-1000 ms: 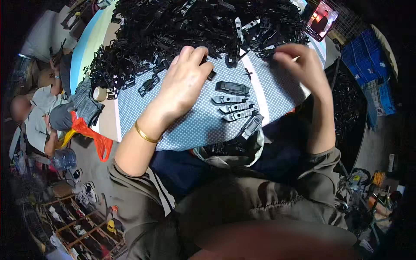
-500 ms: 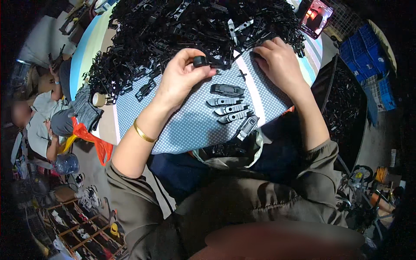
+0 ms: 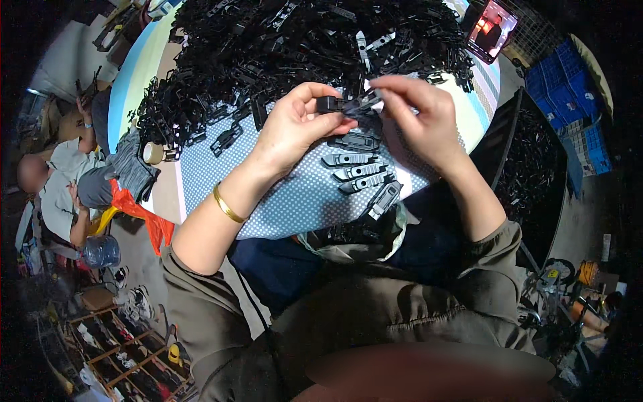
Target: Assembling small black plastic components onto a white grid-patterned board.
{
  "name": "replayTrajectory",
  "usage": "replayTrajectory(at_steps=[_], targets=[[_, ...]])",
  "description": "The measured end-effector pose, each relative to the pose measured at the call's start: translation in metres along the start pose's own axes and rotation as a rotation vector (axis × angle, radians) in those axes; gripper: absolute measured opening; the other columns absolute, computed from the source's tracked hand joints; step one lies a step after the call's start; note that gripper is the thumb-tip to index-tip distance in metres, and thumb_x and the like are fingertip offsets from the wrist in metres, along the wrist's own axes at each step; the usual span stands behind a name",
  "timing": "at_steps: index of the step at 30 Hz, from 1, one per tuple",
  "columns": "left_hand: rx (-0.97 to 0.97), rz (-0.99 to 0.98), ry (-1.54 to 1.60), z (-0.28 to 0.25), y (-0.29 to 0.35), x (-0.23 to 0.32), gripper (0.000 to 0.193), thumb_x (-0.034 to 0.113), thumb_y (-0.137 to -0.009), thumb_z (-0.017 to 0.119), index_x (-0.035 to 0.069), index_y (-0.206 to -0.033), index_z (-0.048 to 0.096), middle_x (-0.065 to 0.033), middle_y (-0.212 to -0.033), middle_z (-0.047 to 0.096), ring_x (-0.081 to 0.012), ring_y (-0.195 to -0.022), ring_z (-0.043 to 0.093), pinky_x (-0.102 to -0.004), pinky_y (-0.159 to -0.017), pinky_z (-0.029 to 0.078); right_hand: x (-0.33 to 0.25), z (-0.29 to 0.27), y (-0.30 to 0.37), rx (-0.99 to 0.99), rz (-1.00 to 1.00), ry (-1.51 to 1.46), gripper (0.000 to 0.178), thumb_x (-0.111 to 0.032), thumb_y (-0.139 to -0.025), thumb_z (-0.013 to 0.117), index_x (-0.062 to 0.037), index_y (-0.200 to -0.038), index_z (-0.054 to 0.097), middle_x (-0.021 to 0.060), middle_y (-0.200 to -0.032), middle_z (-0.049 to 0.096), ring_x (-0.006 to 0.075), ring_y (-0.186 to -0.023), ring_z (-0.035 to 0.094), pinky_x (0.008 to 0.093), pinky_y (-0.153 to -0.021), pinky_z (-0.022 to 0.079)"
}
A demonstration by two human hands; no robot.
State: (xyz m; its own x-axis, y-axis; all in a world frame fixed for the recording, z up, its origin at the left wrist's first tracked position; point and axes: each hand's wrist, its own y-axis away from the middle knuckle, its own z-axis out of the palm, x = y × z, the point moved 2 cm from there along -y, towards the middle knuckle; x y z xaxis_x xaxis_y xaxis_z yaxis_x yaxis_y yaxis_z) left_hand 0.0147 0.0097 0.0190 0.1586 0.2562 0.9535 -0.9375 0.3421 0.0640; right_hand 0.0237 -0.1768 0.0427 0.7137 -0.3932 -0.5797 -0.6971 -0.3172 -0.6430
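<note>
My left hand [image 3: 291,130], with a gold bangle at the wrist, pinches a black plastic part [image 3: 329,104] between thumb and fingers. My right hand [image 3: 429,120] holds a slim grey plastic piece [image 3: 368,102] by its end, against or very close to the black part; blur hides whether they touch. Below them, on the dotted cloth [image 3: 268,208], lie a dark assembled clip [image 3: 355,141], several light grey slotted pieces [image 3: 362,169] in a row, and another two-tone clip [image 3: 384,199]. A big heap of black plastic parts [image 3: 268,47] covers the far side of the table.
A phone [image 3: 492,30] stands at the far right of the table. A tape roll [image 3: 153,153] sits at the left edge. An open bag [image 3: 395,248] is at my lap. To the right are a black bin of parts [image 3: 529,161] and blue crates [image 3: 562,80]. Another person [image 3: 70,181] sits at left.
My right hand has moved left from the heap's edge and now holds a grey piece at the black part. My left hand has shifted slightly right, still holding the black part.
</note>
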Motion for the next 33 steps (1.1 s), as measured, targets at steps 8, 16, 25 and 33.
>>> replayTrajectory(at_steps=[8, 16, 25, 33], targets=[[-0.031, -0.058, 0.024, 0.003, 0.003, 0.006, 0.026, -0.004, -0.084, 0.053, -0.005, -0.109, 0.045, -0.0160, -0.098, 0.060, -0.0205, -0.086, 0.064, -0.0249, -0.077, 0.054, -0.002, -0.005, 0.002, 0.050, -0.528, 0.272, 0.029, 0.007, -0.065, 0.063, 0.0000, -0.093, 0.058, 0.0130, -0.081, 0.063, 0.0262, -0.066, 0.062, 0.0306, -0.056, 0.050], [-0.056, -0.106, -0.072, 0.004, 0.006, 0.006, 0.033, -0.003, -0.085, 0.050, -0.004, -0.118, 0.044, -0.0167, -0.100, 0.059, -0.0212, -0.087, 0.064, -0.0241, -0.077, 0.054, 0.000, -0.010, -0.002, -0.058, -0.596, 0.331, 0.034, 0.004, -0.062, 0.064, -0.0006, -0.095, 0.058, 0.0121, -0.081, 0.063, 0.0243, -0.063, 0.060, 0.0311, -0.054, 0.047], [-0.107, -0.156, -0.054, 0.001, 0.004, 0.002, 0.034, -0.003, -0.087, 0.048, -0.005, -0.120, 0.042, -0.0200, -0.100, 0.060, -0.0217, -0.087, 0.064, -0.0230, -0.078, 0.053, -0.006, -0.008, 0.000, -0.083, -0.673, 0.359, 0.030, -0.002, -0.063, 0.064, -0.0004, -0.093, 0.060, 0.0126, -0.084, 0.063, 0.0238, -0.063, 0.059, 0.0314, -0.055, 0.047], [-0.167, -0.160, -0.019, 0.005, 0.006, -0.001, 0.035, -0.004, -0.087, 0.045, -0.006, -0.121, 0.041, -0.0206, -0.098, 0.060, -0.0241, -0.088, 0.064, -0.0246, -0.079, 0.053, -0.004, -0.007, 0.001, -0.026, -0.732, 0.379, 0.027, -0.005, -0.065, 0.063, -0.0008, -0.091, 0.063, 0.0122, -0.088, 0.064, 0.0225, -0.064, 0.059, 0.0304, -0.056, 0.048]])
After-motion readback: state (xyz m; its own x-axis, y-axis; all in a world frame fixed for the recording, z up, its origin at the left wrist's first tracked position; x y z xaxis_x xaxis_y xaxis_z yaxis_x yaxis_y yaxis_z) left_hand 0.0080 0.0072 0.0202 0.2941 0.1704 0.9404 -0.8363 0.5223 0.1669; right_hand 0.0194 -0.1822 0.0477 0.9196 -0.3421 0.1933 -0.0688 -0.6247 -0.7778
